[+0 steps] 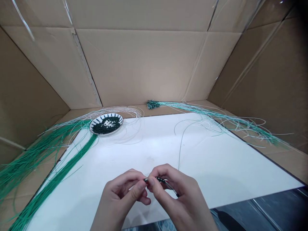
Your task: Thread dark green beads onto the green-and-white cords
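My right hand [179, 189] pinches a dark beaded piece [160, 180], probably steadying its left end for my left hand [122, 192], whose grip I can't tell.

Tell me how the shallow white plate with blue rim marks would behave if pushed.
The plate would probably slide rather than roll, since it sits base-down. The small dark green pieces spread loosely inside might shift or spill with a jolt, as its rim looks low. The thin green strands reaching its near edge could snag or drag along.
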`<act>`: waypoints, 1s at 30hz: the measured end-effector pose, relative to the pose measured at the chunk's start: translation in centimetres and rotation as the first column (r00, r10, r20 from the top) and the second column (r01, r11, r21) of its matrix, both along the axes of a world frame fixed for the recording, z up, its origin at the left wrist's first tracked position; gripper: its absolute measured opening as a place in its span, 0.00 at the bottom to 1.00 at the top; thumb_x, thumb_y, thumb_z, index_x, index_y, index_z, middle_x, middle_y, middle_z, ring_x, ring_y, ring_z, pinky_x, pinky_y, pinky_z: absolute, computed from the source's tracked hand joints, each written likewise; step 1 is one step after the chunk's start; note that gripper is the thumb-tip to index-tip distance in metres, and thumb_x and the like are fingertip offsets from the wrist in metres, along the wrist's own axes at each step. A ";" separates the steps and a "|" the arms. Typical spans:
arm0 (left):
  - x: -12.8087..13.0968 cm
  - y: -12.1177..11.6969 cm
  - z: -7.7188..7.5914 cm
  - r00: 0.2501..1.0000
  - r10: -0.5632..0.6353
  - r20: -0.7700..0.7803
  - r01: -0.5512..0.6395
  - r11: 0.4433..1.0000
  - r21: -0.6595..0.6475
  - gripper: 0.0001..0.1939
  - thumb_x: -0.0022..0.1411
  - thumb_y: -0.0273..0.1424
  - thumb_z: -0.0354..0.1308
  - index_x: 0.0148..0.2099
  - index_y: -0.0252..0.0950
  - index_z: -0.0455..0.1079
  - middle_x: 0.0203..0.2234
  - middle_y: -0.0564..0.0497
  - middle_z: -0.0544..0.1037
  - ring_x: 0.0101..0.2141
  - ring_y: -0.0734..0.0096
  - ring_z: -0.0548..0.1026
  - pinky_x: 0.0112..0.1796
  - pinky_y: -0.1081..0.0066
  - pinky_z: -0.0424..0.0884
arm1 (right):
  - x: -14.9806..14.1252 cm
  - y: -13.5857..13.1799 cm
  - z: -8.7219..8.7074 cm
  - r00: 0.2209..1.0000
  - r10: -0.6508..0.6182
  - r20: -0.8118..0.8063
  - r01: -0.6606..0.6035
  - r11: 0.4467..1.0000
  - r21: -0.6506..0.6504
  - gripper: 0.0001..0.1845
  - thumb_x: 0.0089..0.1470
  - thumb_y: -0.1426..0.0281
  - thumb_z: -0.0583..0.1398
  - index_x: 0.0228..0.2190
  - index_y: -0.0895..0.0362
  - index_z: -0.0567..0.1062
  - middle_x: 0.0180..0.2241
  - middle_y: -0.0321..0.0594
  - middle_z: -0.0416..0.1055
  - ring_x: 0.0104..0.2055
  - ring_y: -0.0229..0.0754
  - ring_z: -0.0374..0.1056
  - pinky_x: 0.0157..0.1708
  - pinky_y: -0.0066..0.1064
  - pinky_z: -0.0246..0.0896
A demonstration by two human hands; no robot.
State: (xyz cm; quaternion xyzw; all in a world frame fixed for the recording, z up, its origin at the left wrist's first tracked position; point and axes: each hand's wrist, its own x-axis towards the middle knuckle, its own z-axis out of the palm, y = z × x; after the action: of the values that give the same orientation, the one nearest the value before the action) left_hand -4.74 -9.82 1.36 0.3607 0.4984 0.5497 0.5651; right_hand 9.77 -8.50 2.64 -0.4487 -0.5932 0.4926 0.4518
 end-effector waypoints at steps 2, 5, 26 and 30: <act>0.0 0.0 0.0 1.000 -0.002 -0.001 0.002 1.000 0.001 0.16 0.47 0.46 0.75 0.26 0.38 0.83 0.20 0.55 0.76 0.21 0.77 0.74 0.26 0.80 0.72 | -0.1 -0.1 -0.1 1.000 -0.001 -0.014 0.002 1.000 0.014 0.09 0.59 0.66 0.60 0.28 0.54 0.75 0.26 0.32 0.75 0.28 0.35 0.73 0.32 0.22 0.70; -0.1 0.0 -0.1 1.000 -0.002 0.005 0.002 1.000 0.006 0.16 0.46 0.46 0.76 0.26 0.39 0.83 0.20 0.55 0.76 0.21 0.77 0.74 0.25 0.80 0.72 | -0.2 -0.2 -0.1 0.998 0.019 -0.061 -0.019 1.000 0.003 0.09 0.60 0.66 0.60 0.29 0.54 0.74 0.26 0.32 0.75 0.27 0.34 0.74 0.31 0.21 0.70; 0.1 0.0 0.0 0.996 0.084 0.017 -0.085 0.995 0.053 0.11 0.48 0.41 0.75 0.26 0.39 0.82 0.21 0.56 0.78 0.23 0.76 0.74 0.28 0.80 0.73 | -0.6 0.1 -1.6 0.988 0.023 -0.152 -0.001 0.990 0.138 0.05 0.60 0.71 0.64 0.32 0.54 0.81 0.29 0.34 0.79 0.31 0.35 0.75 0.34 0.23 0.70; 0.3 0.3 -0.2 0.993 0.116 0.035 -0.117 0.993 0.032 0.10 0.47 0.37 0.76 0.26 0.38 0.82 0.20 0.55 0.78 0.23 0.75 0.74 0.28 0.77 0.73 | -0.6 0.2 -2.2 0.978 0.006 -0.211 0.027 0.988 0.153 0.06 0.57 0.73 0.66 0.33 0.53 0.85 0.30 0.36 0.80 0.32 0.38 0.75 0.33 0.25 0.71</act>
State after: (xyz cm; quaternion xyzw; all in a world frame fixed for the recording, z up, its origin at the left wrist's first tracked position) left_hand -4.41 -9.52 1.16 0.3312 0.4998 0.5961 0.5340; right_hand 9.14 -8.27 0.42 -0.3608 -0.5761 0.4874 0.5481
